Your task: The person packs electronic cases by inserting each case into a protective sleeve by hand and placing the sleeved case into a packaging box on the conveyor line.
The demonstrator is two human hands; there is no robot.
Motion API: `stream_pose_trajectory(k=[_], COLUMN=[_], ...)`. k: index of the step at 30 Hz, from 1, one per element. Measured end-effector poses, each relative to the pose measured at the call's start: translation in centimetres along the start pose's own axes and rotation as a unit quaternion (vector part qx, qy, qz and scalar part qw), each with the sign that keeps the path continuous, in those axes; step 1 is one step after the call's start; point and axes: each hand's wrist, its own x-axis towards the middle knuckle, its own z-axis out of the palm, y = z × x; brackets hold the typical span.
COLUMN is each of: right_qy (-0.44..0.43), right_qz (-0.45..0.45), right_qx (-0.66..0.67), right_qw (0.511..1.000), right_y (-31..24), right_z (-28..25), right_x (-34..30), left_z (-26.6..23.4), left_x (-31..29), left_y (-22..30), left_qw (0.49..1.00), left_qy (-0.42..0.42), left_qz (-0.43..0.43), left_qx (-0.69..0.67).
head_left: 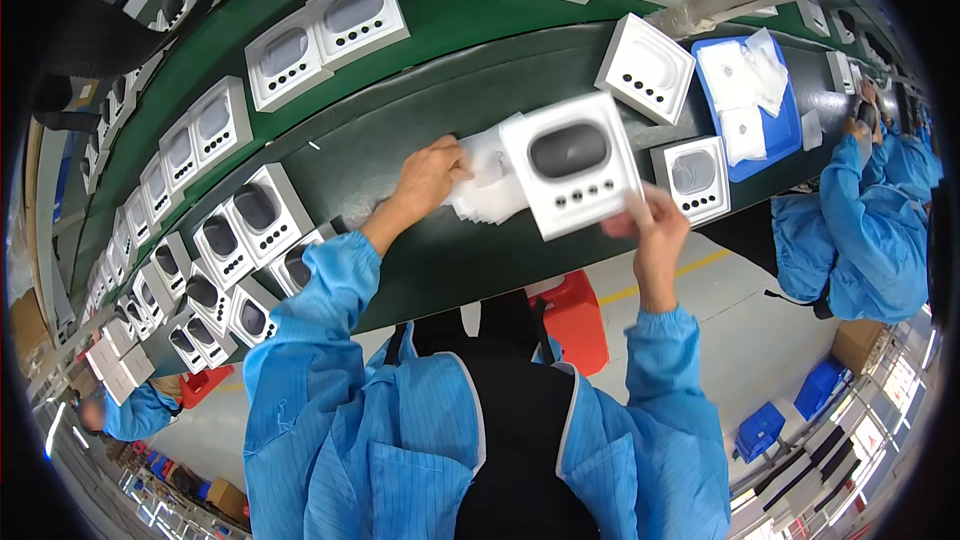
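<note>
My right hand (650,230) grips the lower right corner of a white open box (540,135), tilted above the bench. In the box lies a dark rounded oblong piece (568,152), with a row of several small black round parts below it. My left hand (428,180) is closed, thumb and fingertips at the left edge of thin white sheets (488,185). These sheets lie loosely stacked on the dark green bench, partly hidden behind the box. The box and right fingers are slightly blurred.
Similar boxes (265,215) crowd the bench to my left, and others (355,15) line the raised green belt ahead. On the right, a blue tray (742,168) holds white packets near two boxes. A red stool (578,325) stands below the bench. A co-worker (850,230) sits farther right.
</note>
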Motion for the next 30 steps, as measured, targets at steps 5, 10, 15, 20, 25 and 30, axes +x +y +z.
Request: stream_pose_trajectory(k=[5,10,15,20,25,30], right_qy=[-0.048,-0.043,-0.033,-0.03,-0.077,-0.111], right_qz=[-0.081,-0.071,-0.029,-0.545,-0.568,-0.598], right_qx=[0.068,0.098,-0.24,-0.451,-0.541,-0.517], right_qw=[0.993,0.992,0.97,0.707,0.615,0.602], right_y=[1.6,3.0,-0.3,-0.9,-1.0,-1.1], right_z=[6.2,9.6,9.8,11.0,11.9,11.7], right_x=[9.2,14.3,12.4,17.8,20.4,21.2], left_z=[-1.7,-1.4,-2.3,-2.7,-1.1,-0.6], left_x=[-1.9,-2.2,-1.8,-1.2,-0.7,0.2], left_y=[-0.2,1.0,-1.6,-4.0,-3.4,-3.1], left_qw=[0.994,0.99,0.96,0.983,0.979,0.967], left_qy=[0.034,0.115,0.164,0.136,0.181,0.208], left_qz=[-0.085,0.042,0.058,0.027,-0.076,-0.143], left_qx=[-0.059,0.071,0.22,0.121,0.06,0.037])
